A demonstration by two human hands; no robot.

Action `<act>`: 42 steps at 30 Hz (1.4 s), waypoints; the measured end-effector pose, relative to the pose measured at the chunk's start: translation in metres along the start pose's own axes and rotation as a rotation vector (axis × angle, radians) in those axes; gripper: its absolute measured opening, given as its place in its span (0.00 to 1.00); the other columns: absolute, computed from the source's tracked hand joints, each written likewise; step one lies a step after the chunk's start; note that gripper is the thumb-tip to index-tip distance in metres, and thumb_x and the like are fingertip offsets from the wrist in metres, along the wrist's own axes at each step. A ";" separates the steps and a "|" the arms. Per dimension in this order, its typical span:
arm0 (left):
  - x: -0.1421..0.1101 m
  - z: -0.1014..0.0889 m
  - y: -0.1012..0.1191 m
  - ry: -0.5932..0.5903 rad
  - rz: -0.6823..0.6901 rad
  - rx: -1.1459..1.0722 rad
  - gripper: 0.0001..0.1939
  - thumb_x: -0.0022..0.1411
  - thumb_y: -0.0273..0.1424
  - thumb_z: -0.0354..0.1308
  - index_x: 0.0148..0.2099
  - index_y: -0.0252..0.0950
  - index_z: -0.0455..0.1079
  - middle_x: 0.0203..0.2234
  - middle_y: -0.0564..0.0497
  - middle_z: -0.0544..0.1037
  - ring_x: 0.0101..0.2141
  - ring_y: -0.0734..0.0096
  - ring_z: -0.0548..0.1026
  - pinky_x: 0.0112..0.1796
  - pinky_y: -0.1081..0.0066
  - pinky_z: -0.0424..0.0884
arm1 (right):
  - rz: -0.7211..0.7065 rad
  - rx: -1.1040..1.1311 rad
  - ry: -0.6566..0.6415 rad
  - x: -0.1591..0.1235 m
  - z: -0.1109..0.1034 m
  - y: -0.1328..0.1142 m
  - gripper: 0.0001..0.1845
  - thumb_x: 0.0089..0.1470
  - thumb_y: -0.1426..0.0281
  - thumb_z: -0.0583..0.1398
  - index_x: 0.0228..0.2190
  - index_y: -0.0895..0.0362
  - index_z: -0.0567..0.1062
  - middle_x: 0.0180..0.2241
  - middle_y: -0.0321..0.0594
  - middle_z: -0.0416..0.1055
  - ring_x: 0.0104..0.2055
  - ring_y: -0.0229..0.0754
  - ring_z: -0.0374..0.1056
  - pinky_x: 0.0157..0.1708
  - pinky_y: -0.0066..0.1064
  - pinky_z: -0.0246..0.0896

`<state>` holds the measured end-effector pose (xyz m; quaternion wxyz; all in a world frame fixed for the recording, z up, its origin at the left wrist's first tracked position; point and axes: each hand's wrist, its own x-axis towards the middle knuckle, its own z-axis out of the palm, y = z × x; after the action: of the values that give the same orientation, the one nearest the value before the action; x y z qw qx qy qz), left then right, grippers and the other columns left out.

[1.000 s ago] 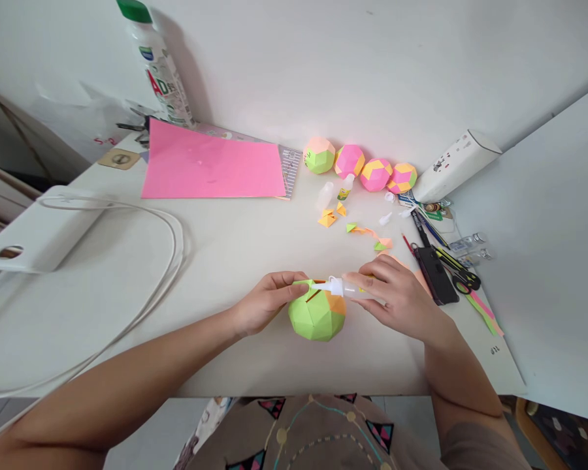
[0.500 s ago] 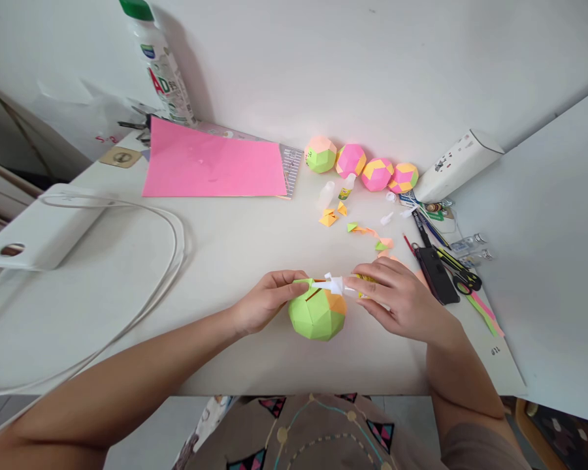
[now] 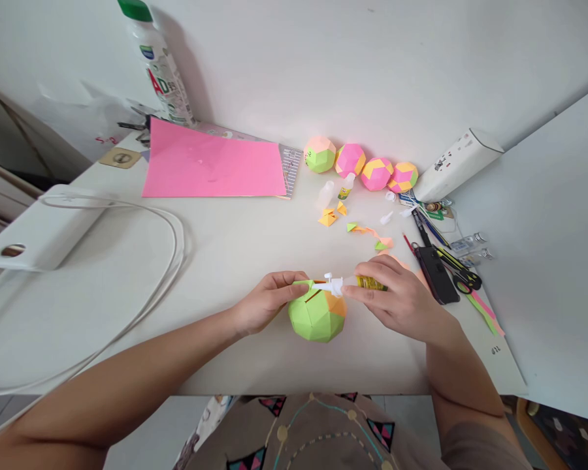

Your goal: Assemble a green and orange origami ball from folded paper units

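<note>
A green and orange faceted paper ball [image 3: 318,316] sits at the front middle of the table, a gap open in its upper side. My left hand [image 3: 273,299] pinches a green flap at the ball's upper left edge between thumb and fingers. From the right, my right hand [image 3: 396,294] grips a small glue bottle [image 3: 371,282] with a yellow label, held lying almost flat. The bottle's white nozzle points left, its tip at the flap by my left thumb. Whether glue is coming out cannot be made out.
Several finished paper balls [image 3: 351,160] line the wall, near small bottles [image 3: 346,187] and folded paper scraps [image 3: 328,217]. Pink paper [image 3: 215,163] lies back left. A phone-like black case [image 3: 437,274] and scissors [image 3: 465,281] are at right; a white cable [image 3: 176,254] loops at left.
My right hand's fingers have shifted on the glue bottle, so more of its yellow label shows. The nozzle tip stays by the flap, and my left hand has hardly moved.
</note>
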<state>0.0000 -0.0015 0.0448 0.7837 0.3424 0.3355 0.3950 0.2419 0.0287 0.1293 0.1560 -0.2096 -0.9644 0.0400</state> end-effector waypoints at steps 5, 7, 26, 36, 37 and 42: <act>0.000 0.001 0.000 0.004 -0.008 -0.014 0.13 0.53 0.38 0.66 0.28 0.33 0.74 0.26 0.53 0.72 0.29 0.72 0.68 0.34 0.73 0.63 | -0.020 -0.003 0.036 -0.001 0.003 0.000 0.21 0.57 0.83 0.52 0.44 0.50 0.73 0.39 0.44 0.66 0.41 0.43 0.62 0.37 0.36 0.65; 0.000 0.001 0.000 0.001 -0.010 -0.021 0.13 0.53 0.38 0.66 0.28 0.33 0.74 0.26 0.53 0.73 0.30 0.72 0.68 0.34 0.73 0.63 | -0.033 -0.019 0.060 0.000 0.004 0.000 0.21 0.56 0.84 0.52 0.43 0.50 0.73 0.39 0.44 0.66 0.41 0.43 0.61 0.36 0.36 0.64; 0.000 0.001 0.000 0.006 -0.034 -0.018 0.12 0.53 0.38 0.66 0.29 0.33 0.74 0.27 0.51 0.74 0.31 0.71 0.69 0.35 0.72 0.64 | -0.173 -0.296 0.135 0.001 -0.003 -0.008 0.12 0.55 0.78 0.62 0.39 0.51 0.74 0.37 0.39 0.71 0.40 0.42 0.65 0.33 0.34 0.61; 0.000 0.003 0.001 0.013 -0.031 -0.026 0.13 0.52 0.38 0.67 0.29 0.33 0.75 0.28 0.51 0.74 0.31 0.70 0.70 0.35 0.72 0.65 | -0.184 -0.353 0.165 0.005 -0.003 -0.015 0.10 0.54 0.78 0.63 0.36 0.52 0.74 0.36 0.39 0.71 0.39 0.41 0.65 0.32 0.33 0.60; 0.000 0.003 0.001 0.014 -0.031 -0.025 0.12 0.52 0.38 0.67 0.29 0.33 0.75 0.28 0.51 0.74 0.31 0.70 0.70 0.35 0.72 0.65 | -0.189 -0.356 0.172 0.006 -0.003 -0.016 0.10 0.53 0.77 0.64 0.36 0.52 0.74 0.36 0.39 0.71 0.39 0.41 0.66 0.32 0.33 0.60; 0.001 0.002 0.001 0.010 -0.033 -0.026 0.12 0.52 0.38 0.66 0.29 0.33 0.75 0.29 0.50 0.76 0.32 0.69 0.70 0.35 0.71 0.65 | -0.178 -0.362 0.152 0.005 -0.003 -0.017 0.12 0.53 0.78 0.63 0.37 0.52 0.74 0.36 0.39 0.71 0.39 0.43 0.66 0.33 0.34 0.62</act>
<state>0.0020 -0.0013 0.0465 0.7928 0.3246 0.3397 0.3882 0.2317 0.0154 0.1356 0.1908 -0.1507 -0.9561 -0.1639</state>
